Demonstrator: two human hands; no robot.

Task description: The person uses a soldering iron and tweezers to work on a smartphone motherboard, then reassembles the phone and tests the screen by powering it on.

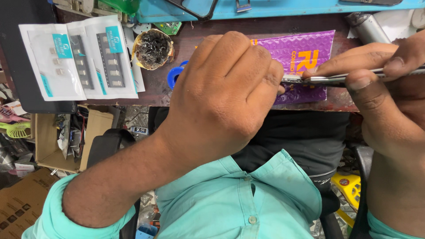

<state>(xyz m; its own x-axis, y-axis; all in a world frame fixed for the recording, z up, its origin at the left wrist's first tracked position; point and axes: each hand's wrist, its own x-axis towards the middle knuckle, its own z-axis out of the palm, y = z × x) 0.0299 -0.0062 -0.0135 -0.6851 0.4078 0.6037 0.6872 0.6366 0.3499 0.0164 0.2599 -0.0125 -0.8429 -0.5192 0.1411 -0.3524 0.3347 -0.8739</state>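
Head view: your dark brown wooden counter [186, 95] runs across the top of the picture, its near edge passing just under your hands. Your left hand [221, 97] is the biggest thing in view, curled into a loose fist over that edge, its fingers [261, 84] pressed together around something small that they hide. Your right hand [380, 79] comes in from the right edge, its fingers pinching slim shiny metal tweezers [327, 79], whose tip meets the left hand's fingertips. Both work above a purple bubble-wrap mailer with orange print [301, 53], lying flat at the counter's edge.

To the left, well apart from your hands, lie two white packets of small metal parts [79, 57], overhanging the edge slightly. Between them and your left hand sit a round tin of dark glossy paste [152, 48] and a small blue ring [175, 75]. Bare counter is scarce; the only open strip lies between the packets and your left hand.
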